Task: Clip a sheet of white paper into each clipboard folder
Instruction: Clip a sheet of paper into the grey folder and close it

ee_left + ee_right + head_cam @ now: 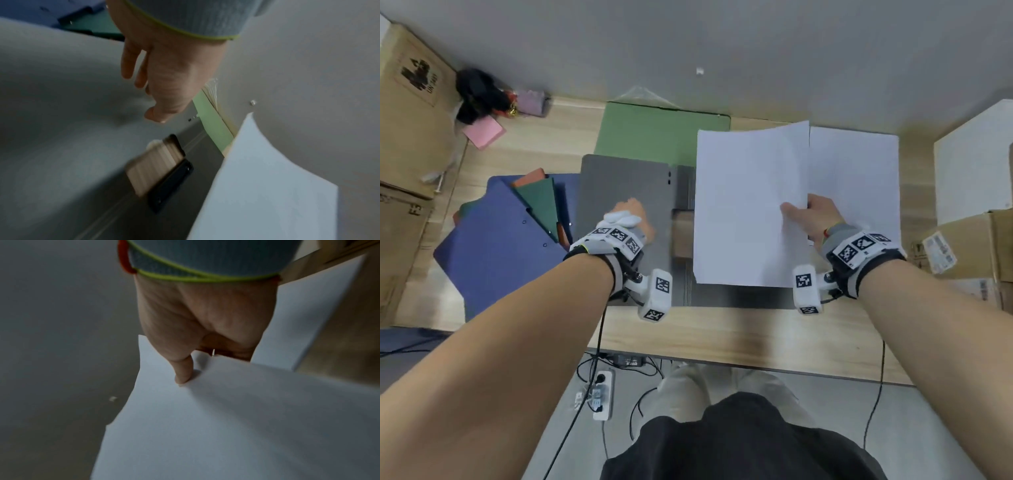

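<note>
Pinching a sheet of white paper (746, 205) by its right edge, our right hand (813, 219) has its thumb (183, 371) pressed on top and the other fingers curled beneath. The sheet hangs above the right half of an open grey clipboard folder (619, 185) on the wooden table (722, 335). Just right of it lies a stack of white paper (859, 178).

Our left hand (631, 214) hovers over the folder's left flap, fingers (128, 65) loosely extended and holding nothing; whether they touch the flap we cannot tell. At the folder's spine sits its clip (162, 172), with nothing under it.

A green folder (654, 133) lies partly beneath the grey one, toward the wall. To the left, a blue folder (496, 246) lies open with dark green and reddish folders (541, 202) stacked on it. Cardboard boxes (410, 113) flank the table.
</note>
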`<act>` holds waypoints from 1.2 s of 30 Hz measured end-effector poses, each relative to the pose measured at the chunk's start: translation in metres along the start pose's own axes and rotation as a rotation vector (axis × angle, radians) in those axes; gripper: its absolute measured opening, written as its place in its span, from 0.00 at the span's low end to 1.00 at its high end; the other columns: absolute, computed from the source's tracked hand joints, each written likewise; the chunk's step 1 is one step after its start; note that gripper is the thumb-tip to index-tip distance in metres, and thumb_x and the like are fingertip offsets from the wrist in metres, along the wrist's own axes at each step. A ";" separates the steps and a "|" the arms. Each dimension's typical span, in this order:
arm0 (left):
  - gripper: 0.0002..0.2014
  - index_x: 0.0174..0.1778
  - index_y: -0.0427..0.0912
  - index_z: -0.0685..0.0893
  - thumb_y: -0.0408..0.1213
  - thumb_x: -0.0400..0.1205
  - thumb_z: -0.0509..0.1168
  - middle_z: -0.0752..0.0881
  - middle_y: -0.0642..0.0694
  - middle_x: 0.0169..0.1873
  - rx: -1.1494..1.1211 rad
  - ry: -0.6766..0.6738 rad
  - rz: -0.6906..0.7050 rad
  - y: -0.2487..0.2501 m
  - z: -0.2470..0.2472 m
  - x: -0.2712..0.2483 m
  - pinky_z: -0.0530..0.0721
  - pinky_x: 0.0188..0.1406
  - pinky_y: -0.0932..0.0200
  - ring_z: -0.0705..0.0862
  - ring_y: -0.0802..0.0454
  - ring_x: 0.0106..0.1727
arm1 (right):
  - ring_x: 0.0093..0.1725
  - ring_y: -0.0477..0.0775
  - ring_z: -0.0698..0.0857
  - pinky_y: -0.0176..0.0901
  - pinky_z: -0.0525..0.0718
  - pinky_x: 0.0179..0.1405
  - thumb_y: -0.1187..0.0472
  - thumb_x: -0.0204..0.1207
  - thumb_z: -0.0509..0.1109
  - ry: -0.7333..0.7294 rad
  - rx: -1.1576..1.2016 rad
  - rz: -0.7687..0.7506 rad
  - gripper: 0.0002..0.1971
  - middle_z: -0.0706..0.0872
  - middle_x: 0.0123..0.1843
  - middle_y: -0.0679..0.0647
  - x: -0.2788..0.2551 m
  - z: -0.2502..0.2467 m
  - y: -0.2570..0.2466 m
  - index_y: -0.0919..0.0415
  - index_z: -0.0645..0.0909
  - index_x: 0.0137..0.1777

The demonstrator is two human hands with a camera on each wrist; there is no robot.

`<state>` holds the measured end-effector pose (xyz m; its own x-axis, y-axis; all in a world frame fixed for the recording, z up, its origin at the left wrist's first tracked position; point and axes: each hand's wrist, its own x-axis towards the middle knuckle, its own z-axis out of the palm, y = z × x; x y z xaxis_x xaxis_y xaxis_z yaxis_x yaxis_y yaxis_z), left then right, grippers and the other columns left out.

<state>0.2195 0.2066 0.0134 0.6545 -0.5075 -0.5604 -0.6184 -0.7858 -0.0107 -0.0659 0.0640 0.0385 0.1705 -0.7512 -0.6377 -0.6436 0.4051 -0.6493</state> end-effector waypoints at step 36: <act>0.12 0.55 0.47 0.87 0.38 0.75 0.72 0.90 0.43 0.47 -0.429 -0.211 0.152 0.067 0.053 0.011 0.88 0.56 0.45 0.88 0.43 0.46 | 0.61 0.58 0.81 0.51 0.80 0.64 0.50 0.78 0.74 -0.112 0.068 0.207 0.24 0.83 0.60 0.54 0.059 0.019 0.059 0.62 0.78 0.69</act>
<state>0.1623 0.1669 -0.0376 0.4410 -0.5800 -0.6849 -0.4367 -0.8054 0.4008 -0.0797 0.0532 -0.0451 0.1247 -0.5874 -0.7996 -0.6223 0.5814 -0.5241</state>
